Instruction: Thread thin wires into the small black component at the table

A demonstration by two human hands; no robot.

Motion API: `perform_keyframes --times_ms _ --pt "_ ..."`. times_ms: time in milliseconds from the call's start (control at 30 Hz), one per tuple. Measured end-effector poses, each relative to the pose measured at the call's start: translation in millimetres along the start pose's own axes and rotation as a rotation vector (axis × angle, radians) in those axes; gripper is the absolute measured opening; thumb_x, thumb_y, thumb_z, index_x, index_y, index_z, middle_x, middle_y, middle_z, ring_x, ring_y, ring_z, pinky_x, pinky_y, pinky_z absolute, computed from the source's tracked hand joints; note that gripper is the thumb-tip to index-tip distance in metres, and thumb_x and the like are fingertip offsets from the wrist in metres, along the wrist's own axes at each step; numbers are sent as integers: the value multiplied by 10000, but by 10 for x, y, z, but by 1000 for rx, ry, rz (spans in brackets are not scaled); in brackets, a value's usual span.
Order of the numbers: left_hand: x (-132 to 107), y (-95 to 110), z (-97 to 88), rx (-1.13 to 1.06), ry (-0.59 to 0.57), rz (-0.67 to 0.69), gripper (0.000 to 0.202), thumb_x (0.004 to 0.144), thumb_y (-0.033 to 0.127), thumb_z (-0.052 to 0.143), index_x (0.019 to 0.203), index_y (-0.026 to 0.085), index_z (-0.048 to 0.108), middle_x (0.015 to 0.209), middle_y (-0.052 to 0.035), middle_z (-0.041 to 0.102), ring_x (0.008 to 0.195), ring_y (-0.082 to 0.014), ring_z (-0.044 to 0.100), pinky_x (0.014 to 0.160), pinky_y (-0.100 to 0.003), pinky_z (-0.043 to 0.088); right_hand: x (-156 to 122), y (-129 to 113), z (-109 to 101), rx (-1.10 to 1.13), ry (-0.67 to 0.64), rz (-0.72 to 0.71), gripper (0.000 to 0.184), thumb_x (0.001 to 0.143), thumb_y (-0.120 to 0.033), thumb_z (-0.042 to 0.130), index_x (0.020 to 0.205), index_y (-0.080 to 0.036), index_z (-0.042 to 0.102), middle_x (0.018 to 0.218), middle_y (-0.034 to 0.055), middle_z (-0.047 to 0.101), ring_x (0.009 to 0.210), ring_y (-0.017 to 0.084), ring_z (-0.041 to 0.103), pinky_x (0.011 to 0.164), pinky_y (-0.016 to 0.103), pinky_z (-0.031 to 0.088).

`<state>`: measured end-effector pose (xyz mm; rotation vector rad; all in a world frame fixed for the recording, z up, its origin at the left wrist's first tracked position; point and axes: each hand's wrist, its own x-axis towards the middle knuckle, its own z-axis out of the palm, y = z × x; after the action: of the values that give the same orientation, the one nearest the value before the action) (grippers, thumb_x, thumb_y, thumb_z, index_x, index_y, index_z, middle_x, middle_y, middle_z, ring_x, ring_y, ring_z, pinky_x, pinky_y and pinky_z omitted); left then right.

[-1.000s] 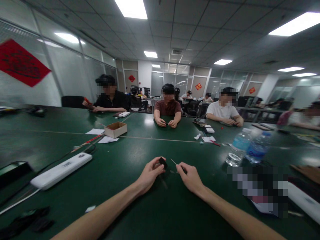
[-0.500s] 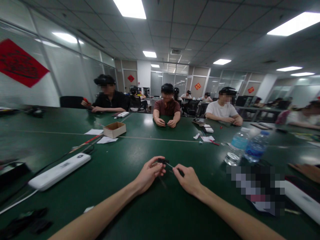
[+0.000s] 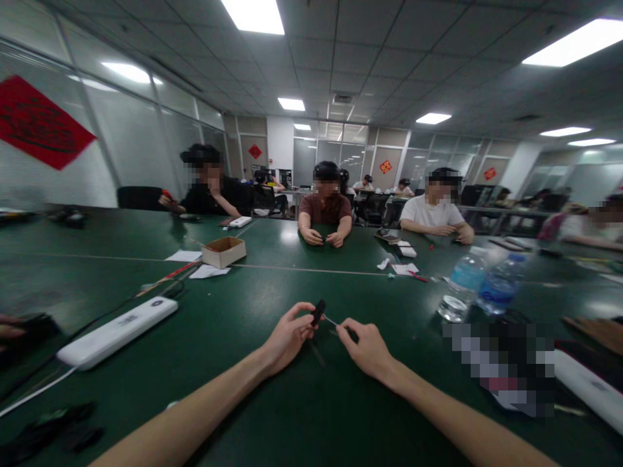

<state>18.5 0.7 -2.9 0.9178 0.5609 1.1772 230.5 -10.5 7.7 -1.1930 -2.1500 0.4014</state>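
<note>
Over the green table (image 3: pixel 272 415), my left hand (image 3: pixel 288 337) pinches a small black part (image 3: pixel 318 312) between thumb and fingertips, holding it upright. My right hand (image 3: pixel 367 350) is closed around a thin tool with a black handle; its fine metal tip (image 3: pixel 331 320) points left and meets the base of the black part. Both hands hover close together just above the tabletop, at mid-frame.
A white power bank (image 3: pixel 117 331) with a black cable lies to the left. Two water bottles (image 3: pixel 479 285) stand to the right. A small cardboard box (image 3: pixel 224 251) and papers sit farther back. Several people sit along the far edge working with their hands.
My hands drew together, bringing the tool's tip to the black part. My left hand then tilted the part up to stand more upright.
</note>
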Motion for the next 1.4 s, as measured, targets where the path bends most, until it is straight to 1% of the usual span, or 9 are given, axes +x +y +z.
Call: perform_keyframes --times_ms 67,233,333,500,767,967,1133,1267,1400 --pt "-8 10 8 -5 -2 3 341 787 203 688 1095 205 544 1027 -89 641 844 -156 606 742 -240 431 -4 -3 3 -27 0 -7 356 984 -406 371 859 -197 631 671 -9 631 542 118 562 545 223 364" --pt "-22 28 12 3 -2 -15 554 798 170 656 1302 251 440 1081 -107 623 855 -164 613 766 -263 440 -18 -15 21 -108 -11 -33 339 977 -405 381 880 -205 639 651 -8 624 518 122 549 531 224 353" --pt "-14 19 -5 1 -7 -20 593 793 161 648 1335 256 426 1095 -111 611 856 -167 614 765 -267 447 -25 -16 29 -114 -21 -54 335 978 -399 379 888 -209 640 654 -10 629 519 120 556 535 222 358" --pt "4 6 -29 2 -10 -20 579 790 161 644 1327 253 450 1089 -106 604 902 -184 612 781 -275 456 -31 -16 26 -123 -29 -50 340 980 -400 374 882 -208 637 639 -14 621 505 116 550 518 219 354" --pt "-7 15 2 24 0 -6 485 846 244 636 1305 247 479 1075 -107 608 910 -169 595 792 -267 458 -25 -26 25 -157 -25 -61 336 978 -396 380 869 -212 639 659 -10 633 531 121 565 560 224 371" --pt "2 -5 -9 33 -1 14 488 842 247 651 1301 214 487 1114 -137 605 908 -177 592 836 -305 456 -27 -21 28 -198 -33 -64 333 973 -399 387 867 -214 643 658 -10 634 533 121 567 554 221 366" --pt "-6 3 -8 56 -13 32 503 835 234 662 1306 208 486 1115 -143 604 920 -186 594 875 -336 446 -30 -11 30 -249 -27 -73 328 973 -390 385 873 -214 642 679 -5 646 555 124 581 566 220 369" --pt "2 16 -34 110 -26 44 534 806 226 695 1300 191 497 1121 -141 602 979 -207 581 907 -350 431 -38 -2 37 -271 -41 -84 323 976 -382 382 870 -213 636 678 -8 647 554 117 581 569 220 367" --pt "29 45 -92 253 -75 51 474 801 270 692 1239 153 551 1114 -136 610 950 -212 587 877 -338 439 -52 5 40 -266 -61 -95 320 979 -371 380 865 -211 632 682 -10 647 554 111 582 559 216 366"
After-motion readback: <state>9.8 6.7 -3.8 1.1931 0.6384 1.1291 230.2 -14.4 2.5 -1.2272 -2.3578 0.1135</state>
